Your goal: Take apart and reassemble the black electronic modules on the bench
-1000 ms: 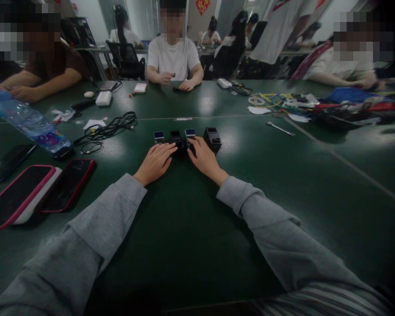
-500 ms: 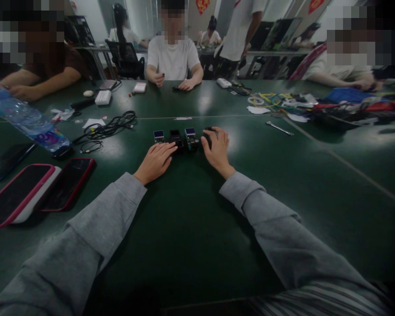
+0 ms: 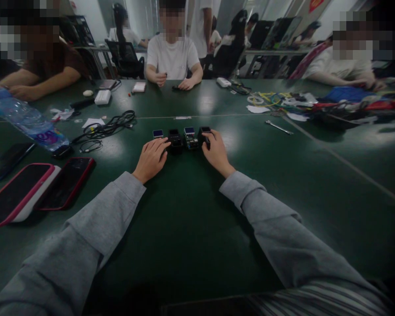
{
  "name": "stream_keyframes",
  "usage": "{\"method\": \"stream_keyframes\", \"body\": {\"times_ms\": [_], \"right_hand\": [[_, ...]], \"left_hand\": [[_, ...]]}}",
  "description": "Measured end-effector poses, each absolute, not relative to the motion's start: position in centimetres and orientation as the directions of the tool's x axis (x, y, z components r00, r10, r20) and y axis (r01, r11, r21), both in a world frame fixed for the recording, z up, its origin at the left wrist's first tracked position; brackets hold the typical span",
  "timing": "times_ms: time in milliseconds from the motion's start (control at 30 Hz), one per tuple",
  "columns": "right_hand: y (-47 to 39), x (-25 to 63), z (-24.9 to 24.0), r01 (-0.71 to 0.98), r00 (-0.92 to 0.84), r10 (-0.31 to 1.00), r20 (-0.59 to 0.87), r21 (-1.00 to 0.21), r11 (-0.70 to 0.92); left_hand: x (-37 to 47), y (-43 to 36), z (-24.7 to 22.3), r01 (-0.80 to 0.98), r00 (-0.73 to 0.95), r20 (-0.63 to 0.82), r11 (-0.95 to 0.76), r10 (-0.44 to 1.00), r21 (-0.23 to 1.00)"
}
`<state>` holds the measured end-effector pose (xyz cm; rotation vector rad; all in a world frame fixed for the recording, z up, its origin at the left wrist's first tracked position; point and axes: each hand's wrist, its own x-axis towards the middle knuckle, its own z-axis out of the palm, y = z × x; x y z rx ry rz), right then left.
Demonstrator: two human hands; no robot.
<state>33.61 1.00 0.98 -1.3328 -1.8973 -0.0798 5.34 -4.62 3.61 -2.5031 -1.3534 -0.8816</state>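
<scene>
Several small electronic devices stand in a row on the green table (image 3: 184, 210). My left hand (image 3: 151, 158) lies low over the leftmost device, whose small screen (image 3: 158, 133) shows above my fingers; they are stretched out, the tips close to the black-cased device (image 3: 174, 139) beside it. Third from the left is a device with a bare circuit board (image 3: 191, 139) and a little screen. At the right end, my right hand (image 3: 216, 152) is closed about a black-cased device (image 3: 204, 130), index finger over its face and thumb at its near left side; the palm hides its right part.
To the left are a water bottle (image 3: 29, 118), phones (image 3: 67, 184) and coiled black cable (image 3: 113, 125). A wrench (image 3: 279, 127) and a heap of wires (image 3: 332, 103) lie at the right. Across the table sits a person in a white shirt (image 3: 174, 57); others sit at both sides.
My left hand has drawn back slightly left, uncovering more of the black device beside it. My right hand has shifted a little left and down, and its device shows more.
</scene>
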Motion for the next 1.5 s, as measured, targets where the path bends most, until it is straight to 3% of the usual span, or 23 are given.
{"method": "stream_keyframes", "body": {"times_ms": [233, 533, 800, 1000, 1367, 1500], "right_hand": [[0.7, 33.2, 1.5, 0.798, -0.13, 0.773, 0.622, -0.397, 0.453], [0.4, 33.1, 2.1, 0.819, -0.041, 0.708, 0.705, -0.382, 0.429], [-0.8, 32.3, 2.9, 0.789, -0.278, 0.674, 0.684, -0.238, 0.567], [-0.7, 32.4, 2.8, 0.788, -0.348, 0.69, 0.634, -0.201, 0.582], [-0.8, 32.2, 3.0, 0.783, -0.348, 0.701, 0.622, -0.219, 0.583], [-0.4, 32.6, 2.8, 0.834, -0.18, 0.729, 0.661, -0.291, 0.469]], "left_hand": [[5.4, -4.7, 3.9, 0.807, 0.356, 0.622, -0.565, 0.697, 0.172], [4.2, -3.6, 3.4, 0.786, 0.088, 0.729, -0.497, 0.679, 0.368], [4.5, -3.5, 3.0, 0.728, 0.317, 0.688, -0.633, 0.652, 0.264], [4.8, -3.9, 3.2, 0.737, 0.391, 0.634, -0.639, 0.668, 0.219], [4.7, -3.8, 3.2, 0.738, 0.367, 0.636, -0.629, 0.679, 0.245], [4.5, -3.9, 3.4, 0.762, 0.259, 0.693, -0.583, 0.672, 0.28]]}}
